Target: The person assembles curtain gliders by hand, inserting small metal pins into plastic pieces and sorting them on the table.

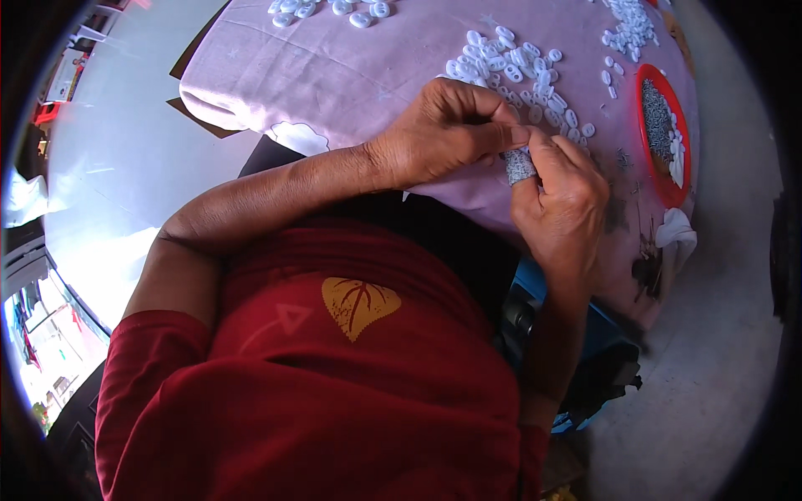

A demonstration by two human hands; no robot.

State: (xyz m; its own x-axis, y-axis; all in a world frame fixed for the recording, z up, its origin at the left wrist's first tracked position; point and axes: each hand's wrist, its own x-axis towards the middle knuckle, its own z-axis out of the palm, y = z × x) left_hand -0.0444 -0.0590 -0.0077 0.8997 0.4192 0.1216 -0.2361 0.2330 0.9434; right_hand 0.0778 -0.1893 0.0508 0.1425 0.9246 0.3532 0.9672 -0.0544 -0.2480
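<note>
My left hand and my right hand meet above the near part of the table, thumbs and fingers pinched together at the tips. Whatever they pinch is mostly hidden by the fingers; only a small whitish bit shows between them. A grey speckled wrap covers the end of my right thumb. Just beyond the hands lies a loose pile of small white oval plastic pieces, several with two openings in them.
A pink cloth covers the rounded table. At the right edge stands a red tray with small grey metal bits and white pieces. More white ovals lie far left, smaller white parts far right. A whitish cloth hangs near the right edge.
</note>
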